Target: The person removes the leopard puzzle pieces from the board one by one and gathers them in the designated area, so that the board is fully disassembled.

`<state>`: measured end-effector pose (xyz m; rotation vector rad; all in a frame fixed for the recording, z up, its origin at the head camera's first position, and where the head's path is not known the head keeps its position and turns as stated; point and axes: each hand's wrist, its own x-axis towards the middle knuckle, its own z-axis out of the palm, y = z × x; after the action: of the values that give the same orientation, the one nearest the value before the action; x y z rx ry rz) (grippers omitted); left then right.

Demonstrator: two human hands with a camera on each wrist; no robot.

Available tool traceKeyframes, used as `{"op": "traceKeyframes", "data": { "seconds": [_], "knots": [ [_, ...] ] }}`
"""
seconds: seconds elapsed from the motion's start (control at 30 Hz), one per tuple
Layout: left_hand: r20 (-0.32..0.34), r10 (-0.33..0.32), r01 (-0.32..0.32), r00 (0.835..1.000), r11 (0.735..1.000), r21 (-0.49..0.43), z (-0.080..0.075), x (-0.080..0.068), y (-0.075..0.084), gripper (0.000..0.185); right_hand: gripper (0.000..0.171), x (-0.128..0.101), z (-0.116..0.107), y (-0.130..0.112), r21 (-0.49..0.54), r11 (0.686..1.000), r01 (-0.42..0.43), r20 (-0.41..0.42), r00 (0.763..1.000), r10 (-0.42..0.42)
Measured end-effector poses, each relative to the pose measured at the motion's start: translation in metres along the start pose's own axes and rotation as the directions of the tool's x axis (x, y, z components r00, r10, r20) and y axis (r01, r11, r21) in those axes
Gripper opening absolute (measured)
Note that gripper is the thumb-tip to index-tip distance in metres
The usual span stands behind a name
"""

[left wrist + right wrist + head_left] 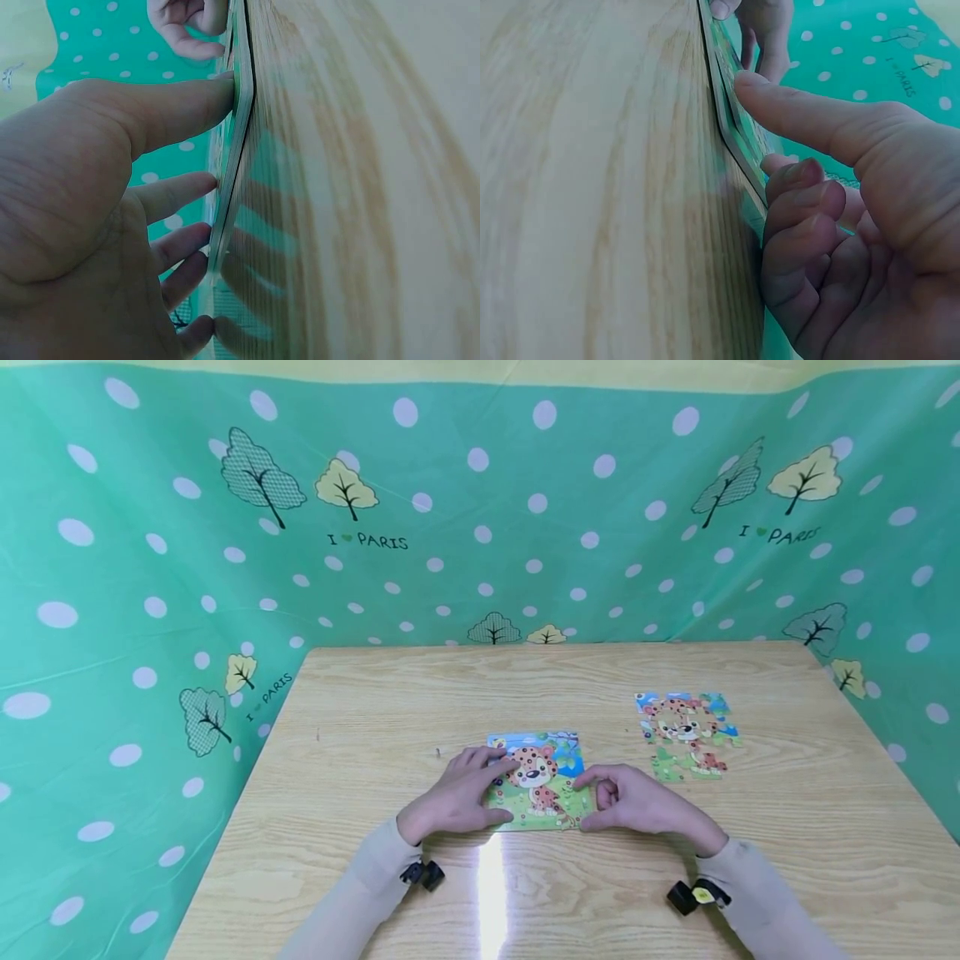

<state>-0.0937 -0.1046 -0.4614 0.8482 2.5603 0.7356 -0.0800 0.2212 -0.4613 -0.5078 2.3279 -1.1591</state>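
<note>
A leopard picture puzzle (543, 802) lies flat on the table, its edge (241, 105) seen side-on in the left wrist view. My left hand (465, 793) rests over its left side with fingers spread, and the thumb (187, 112) touches the near edge. At the right side, my right hand (633, 797) touches the puzzle with thumb and index finger set apart. The thumb (802, 112) lies straight against the upper surface, while the other fingers (802, 225) curl beneath the palm. In the right wrist view a thin layer sits on the puzzle's base (735, 139).
A second leopard puzzle (682, 731), made of loosely joined pieces with gaps between them, lies at the back right of the wooden table (375, 710). A green dotted cloth (450, 485) hangs behind the table and along its sides.
</note>
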Motion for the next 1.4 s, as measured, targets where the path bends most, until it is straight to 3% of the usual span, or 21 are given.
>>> {"op": "traceKeyframes", "data": {
  "seconds": [0.43,1.17,1.4],
  "knots": [
    [-0.002,0.002,-0.002,1.0,1.0,-0.008,-0.0005,-0.0008,-0.0003,0.075,0.045,0.0015,0.0021,0.0019,0.021,1.0,0.011,0.014,1.0,-0.011],
    [-0.007,0.008,-0.008,1.0,1.0,-0.011,-0.0009,-0.0013,0.0004,0.076,0.044,0.0,0.0011,0.001,0.028,0.999,0.018,0.018,1.0,-0.018],
    [0.004,-0.004,0.004,1.0,1.0,-0.014,-0.0008,-0.0011,0.0014,0.076,0.044,-0.0028,-0.0026,0.0033,0.072,0.997,0.032,-0.014,0.999,-0.031]
  ]
}}
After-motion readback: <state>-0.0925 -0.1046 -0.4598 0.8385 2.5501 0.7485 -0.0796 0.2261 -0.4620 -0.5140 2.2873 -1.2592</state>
